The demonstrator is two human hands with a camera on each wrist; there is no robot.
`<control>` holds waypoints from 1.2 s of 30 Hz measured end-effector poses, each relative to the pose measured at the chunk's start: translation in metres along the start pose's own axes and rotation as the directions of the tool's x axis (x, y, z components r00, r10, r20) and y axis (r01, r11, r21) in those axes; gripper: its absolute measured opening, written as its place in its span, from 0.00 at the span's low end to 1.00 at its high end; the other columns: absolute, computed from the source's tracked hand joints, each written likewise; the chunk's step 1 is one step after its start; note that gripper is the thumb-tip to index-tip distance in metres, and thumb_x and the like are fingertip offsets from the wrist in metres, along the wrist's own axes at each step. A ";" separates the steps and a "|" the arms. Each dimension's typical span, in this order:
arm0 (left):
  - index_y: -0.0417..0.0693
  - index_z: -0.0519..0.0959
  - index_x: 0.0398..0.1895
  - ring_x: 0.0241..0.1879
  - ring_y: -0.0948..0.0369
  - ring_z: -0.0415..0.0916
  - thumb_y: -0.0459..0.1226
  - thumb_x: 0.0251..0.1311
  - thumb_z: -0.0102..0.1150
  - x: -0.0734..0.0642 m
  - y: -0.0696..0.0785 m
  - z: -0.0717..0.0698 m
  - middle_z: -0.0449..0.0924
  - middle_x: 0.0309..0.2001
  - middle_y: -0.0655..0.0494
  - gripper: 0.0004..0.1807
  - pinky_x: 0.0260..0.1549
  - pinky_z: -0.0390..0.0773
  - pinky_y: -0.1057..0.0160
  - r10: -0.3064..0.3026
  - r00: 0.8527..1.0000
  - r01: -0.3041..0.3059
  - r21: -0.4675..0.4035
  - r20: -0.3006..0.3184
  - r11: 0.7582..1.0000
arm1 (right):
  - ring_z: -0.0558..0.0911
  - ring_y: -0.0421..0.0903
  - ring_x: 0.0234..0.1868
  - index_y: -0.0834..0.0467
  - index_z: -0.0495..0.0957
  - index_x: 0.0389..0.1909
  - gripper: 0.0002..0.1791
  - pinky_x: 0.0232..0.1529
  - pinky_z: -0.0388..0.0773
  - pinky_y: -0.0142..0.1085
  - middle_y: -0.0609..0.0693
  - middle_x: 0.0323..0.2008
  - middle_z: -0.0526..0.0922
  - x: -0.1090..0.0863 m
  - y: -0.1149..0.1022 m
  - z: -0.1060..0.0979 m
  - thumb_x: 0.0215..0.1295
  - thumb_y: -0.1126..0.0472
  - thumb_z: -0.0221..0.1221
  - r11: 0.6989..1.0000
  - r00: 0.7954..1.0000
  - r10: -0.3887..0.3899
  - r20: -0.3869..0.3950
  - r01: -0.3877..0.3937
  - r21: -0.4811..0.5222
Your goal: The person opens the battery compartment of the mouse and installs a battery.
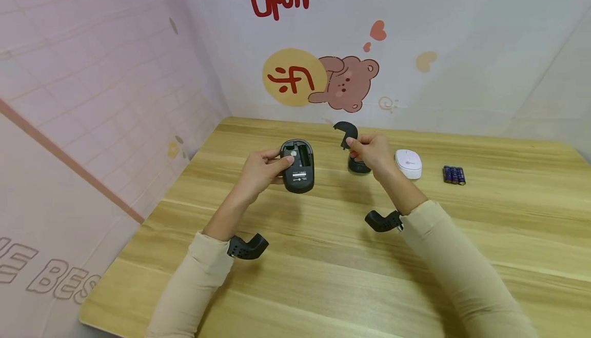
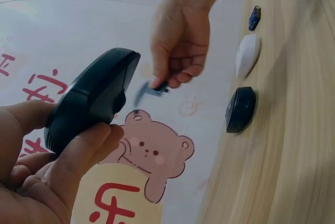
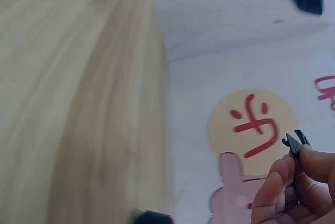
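My left hand (image 1: 265, 169) grips a black computer mouse (image 1: 298, 165) above the table, underside up, its battery bay uncovered. The left wrist view shows the same mouse (image 2: 91, 98) held between thumb and fingers (image 2: 78, 150). My right hand (image 1: 371, 152) pinches the black battery cover (image 1: 346, 133) by its lower edge, held up to the right of the mouse. In the right wrist view the cover (image 3: 294, 143) peeks out above my fingertips (image 3: 275, 179). From the left wrist camera, the right hand (image 2: 180, 41) holds the cover (image 2: 152, 90).
A second black mouse (image 1: 358, 165) lies on the wooden table (image 1: 323, 256) behind my right hand, also seen as black mouse (image 2: 241, 110). A white mouse (image 1: 409, 163) lies beside it, and three batteries (image 1: 454, 175) farther right. Patterned walls close the left and back.
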State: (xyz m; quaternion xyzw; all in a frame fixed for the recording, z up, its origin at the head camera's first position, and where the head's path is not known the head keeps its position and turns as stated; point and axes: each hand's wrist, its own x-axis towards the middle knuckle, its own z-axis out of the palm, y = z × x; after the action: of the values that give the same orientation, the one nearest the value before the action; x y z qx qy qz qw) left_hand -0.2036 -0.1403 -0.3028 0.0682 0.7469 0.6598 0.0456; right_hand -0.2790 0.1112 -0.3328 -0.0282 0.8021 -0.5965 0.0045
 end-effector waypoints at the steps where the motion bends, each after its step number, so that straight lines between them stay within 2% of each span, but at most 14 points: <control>1: 0.34 0.69 0.60 0.35 0.55 0.82 0.32 0.61 0.57 -0.001 0.000 -0.003 0.79 0.43 0.35 0.23 0.33 0.81 0.60 -0.003 1.000 0.003 -0.001 -0.007 1.000 | 0.77 0.42 0.26 0.72 0.76 0.35 0.18 0.31 0.78 0.32 0.51 0.24 0.77 0.003 0.002 0.003 0.67 0.57 0.54 1.000 1.000 0.007 0.008 -0.007 -0.013; 6: 0.34 0.69 0.59 0.33 0.58 0.82 0.32 0.61 0.56 -0.008 0.000 -0.012 0.79 0.43 0.35 0.23 0.33 0.81 0.60 0.002 1.000 -0.002 0.000 -0.029 1.000 | 0.79 0.50 0.33 0.73 0.76 0.39 0.19 0.41 0.79 0.43 0.57 0.32 0.78 0.017 0.014 0.022 0.70 0.58 0.50 0.995 0.995 0.081 0.062 -0.078 -0.055; 9: 0.34 0.70 0.59 0.33 0.58 0.82 0.32 0.61 0.56 -0.011 -0.001 -0.014 0.79 0.42 0.34 0.22 0.33 0.81 0.60 0.005 0.999 -0.005 0.000 -0.033 1.000 | 0.79 0.54 0.35 0.72 0.76 0.38 0.19 0.43 0.78 0.46 0.58 0.31 0.77 0.024 0.023 0.034 0.70 0.57 0.50 0.990 0.987 0.128 0.093 -0.121 -0.075; 15: 0.34 0.71 0.58 0.32 0.58 0.82 0.33 0.61 0.56 -0.012 -0.003 -0.017 0.79 0.41 0.35 0.22 0.32 0.82 0.61 -0.007 0.999 0.007 0.015 -0.039 1.000 | 0.78 0.51 0.25 0.70 0.78 0.28 0.20 0.31 0.77 0.39 0.52 0.18 0.77 0.033 0.038 0.052 0.70 0.57 0.51 0.966 0.984 0.135 0.117 -0.105 -0.236; 20: 0.35 0.72 0.57 0.31 0.59 0.82 0.33 0.61 0.57 -0.011 -0.004 -0.020 0.80 0.40 0.36 0.21 0.31 0.82 0.62 -0.003 0.998 0.004 0.019 -0.060 1.000 | 0.77 0.46 0.19 0.66 0.78 0.23 0.18 0.23 0.75 0.35 0.52 0.17 0.77 0.041 0.046 0.062 0.69 0.59 0.52 0.943 0.982 0.169 0.090 -0.135 -0.304; 24: 0.35 0.73 0.57 0.31 0.59 0.82 0.34 0.61 0.57 -0.011 -0.004 -0.022 0.80 0.40 0.36 0.21 0.31 0.82 0.61 0.006 0.999 -0.005 0.018 -0.052 1.000 | 0.77 0.45 0.16 0.66 0.79 0.22 0.18 0.20 0.74 0.33 0.53 0.16 0.78 0.045 0.046 0.067 0.68 0.58 0.53 0.912 0.980 0.188 0.069 -0.148 -0.383; 29: 0.33 0.72 0.57 0.32 0.59 0.82 0.32 0.61 0.56 -0.010 -0.005 -0.020 0.80 0.40 0.35 0.21 0.32 0.82 0.60 0.007 1.000 -0.007 0.007 -0.030 1.000 | 0.77 0.43 0.14 0.65 0.82 0.20 0.20 0.17 0.72 0.30 0.52 0.14 0.79 0.048 0.043 0.072 0.67 0.56 0.54 0.861 0.983 0.176 0.060 -0.124 -0.494; 36: 0.33 0.71 0.57 0.33 0.58 0.82 0.32 0.62 0.55 -0.007 -0.007 -0.016 0.79 0.41 0.35 0.21 0.33 0.81 0.60 -0.002 1.000 0.002 0.000 -0.002 1.000 | 0.78 0.44 0.15 0.64 0.83 0.19 0.21 0.14 0.69 0.29 0.51 0.13 0.79 0.048 0.037 0.071 0.65 0.54 0.56 0.804 0.973 0.223 0.053 -0.153 -0.575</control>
State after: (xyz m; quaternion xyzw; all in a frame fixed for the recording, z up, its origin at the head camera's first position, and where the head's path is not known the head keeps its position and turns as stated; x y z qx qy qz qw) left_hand -0.1994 -0.1575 -0.3079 0.0667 0.7471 0.6598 0.0453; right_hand -0.3259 0.0513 -0.3877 0.0163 0.9401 -0.3248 0.1022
